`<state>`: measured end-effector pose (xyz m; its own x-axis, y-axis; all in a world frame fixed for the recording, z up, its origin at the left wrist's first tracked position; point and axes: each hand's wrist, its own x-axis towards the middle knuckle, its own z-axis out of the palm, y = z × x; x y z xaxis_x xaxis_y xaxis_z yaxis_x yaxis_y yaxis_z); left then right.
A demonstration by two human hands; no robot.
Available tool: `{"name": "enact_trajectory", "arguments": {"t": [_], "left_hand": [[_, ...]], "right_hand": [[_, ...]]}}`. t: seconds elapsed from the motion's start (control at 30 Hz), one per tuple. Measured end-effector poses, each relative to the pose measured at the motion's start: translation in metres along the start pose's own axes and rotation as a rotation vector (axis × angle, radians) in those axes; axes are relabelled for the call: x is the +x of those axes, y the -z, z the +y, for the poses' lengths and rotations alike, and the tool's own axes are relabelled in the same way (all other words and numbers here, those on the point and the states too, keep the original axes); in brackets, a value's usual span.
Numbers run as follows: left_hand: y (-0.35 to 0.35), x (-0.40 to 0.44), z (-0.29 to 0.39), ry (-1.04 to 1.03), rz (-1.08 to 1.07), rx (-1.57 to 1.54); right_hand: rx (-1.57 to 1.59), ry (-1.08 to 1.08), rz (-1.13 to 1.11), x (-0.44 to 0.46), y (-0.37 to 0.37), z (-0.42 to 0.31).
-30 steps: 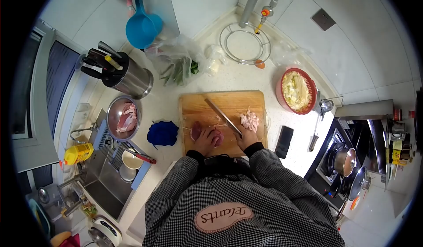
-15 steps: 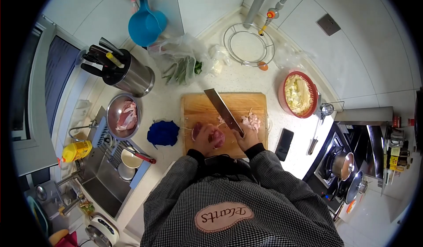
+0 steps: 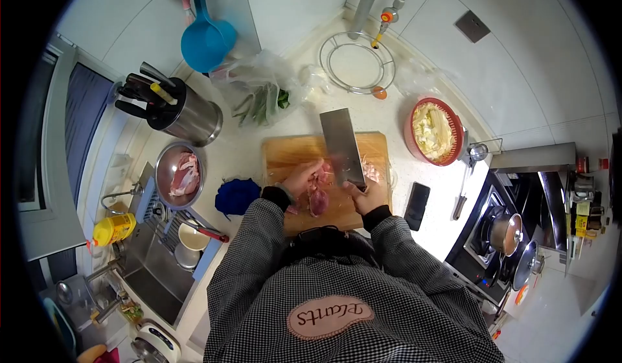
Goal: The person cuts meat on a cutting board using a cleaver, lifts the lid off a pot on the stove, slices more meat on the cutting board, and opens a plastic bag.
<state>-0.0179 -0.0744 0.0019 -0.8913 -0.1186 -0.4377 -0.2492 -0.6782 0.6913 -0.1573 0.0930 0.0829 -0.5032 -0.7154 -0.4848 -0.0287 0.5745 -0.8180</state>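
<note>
The left hand (image 3: 300, 180) is gripping the meat (image 3: 319, 198) on the board (image 3: 295, 151), while the right hand (image 3: 367, 196) is clasping the handle of the knife (image 3: 341, 144), its blade slanting over the board. Cut pieces (image 3: 370, 170) are lying beside the blade, and beyond the board a bag (image 3: 259, 84) is holding greens.

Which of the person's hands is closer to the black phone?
The right. The right hand holds the cleaver over the right side of the cutting board, beside the phone. The left hand is farther off, at the meat.
</note>
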Motion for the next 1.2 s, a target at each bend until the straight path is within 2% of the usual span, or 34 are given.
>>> {"name": "enact_trajectory", "arguments": {"t": [0.07,0.1,0.17,0.2,0.27,0.4,0.47,0.5,0.57,0.6,0.7,0.77,0.9,0.97,1.0,1.07,1.1,1.2], "left_hand": [[0.002,0.004,0.003,-0.129,0.025,-0.011],[0.003,0.009,0.001,-0.126,0.019,-0.007],[0.007,0.019,-0.002,-0.169,0.143,0.489],[0.007,0.02,0.0,-0.169,0.14,0.491],[0.009,0.018,0.005,-0.229,0.119,1.053],[0.002,-0.005,0.01,-0.269,0.249,0.932],[-0.008,-0.026,0.008,-0.087,0.339,1.53],[-0.012,-0.033,-0.007,-0.085,0.338,1.534],[-0.021,-0.044,-0.046,-0.435,0.377,1.479],[-0.028,-0.046,-0.055,-0.432,0.382,1.48],[-0.036,-0.046,-0.071,-0.414,0.465,1.503],[-0.031,-0.045,-0.076,-0.35,0.508,1.367],[-0.029,-0.044,-0.08,-0.347,0.512,1.351],[-0.031,-0.045,-0.08,-0.48,0.491,1.352],[-0.032,-0.043,-0.078,-0.478,0.495,1.347],[-0.032,-0.043,-0.076,-0.321,0.451,1.263],[-0.031,-0.045,-0.078,-0.318,0.452,1.266],[-0.03,-0.044,-0.083,-0.434,0.522,1.305]], "right_hand": [[-0.004,0.038,0.051,-0.006,0.007,-0.005],[0.0,0.025,0.061,-0.009,0.01,-0.007],[-0.01,0.072,0.07,-0.009,0.012,0.005],[-0.088,0.09,0.073,-0.01,0.012,0.009],[-0.163,0.109,0.078,-0.011,0.012,0.016],[-0.328,0.159,0.096,-0.02,0.007,0.012],[-0.441,0.196,0.082,-0.021,0.003,0.012],[-0.437,0.197,0.082,-0.016,0.001,0.022],[-0.552,0.316,-0.039,-0.005,-0.005,0.042],[-0.661,0.341,-0.04,-0.005,-0.007,0.042],[-0.731,0.249,-0.097,0.003,-0.012,0.043],[-0.747,0.235,-0.132,0.006,-0.012,0.042],[-0.793,0.212,-0.214,0.019,-0.024,0.044],[-0.82,0.221,-0.24,0.029,-0.044,0.037],[-0.847,0.238,-0.248,0.037,-0.052,0.03],[-0.869,0.196,-0.259,0.049,-0.064,0.022],[-0.885,0.153,-0.265,0.053,-0.067,0.019],[-0.787,0.176,-0.25,0.051,-0.047,0.017]]}}
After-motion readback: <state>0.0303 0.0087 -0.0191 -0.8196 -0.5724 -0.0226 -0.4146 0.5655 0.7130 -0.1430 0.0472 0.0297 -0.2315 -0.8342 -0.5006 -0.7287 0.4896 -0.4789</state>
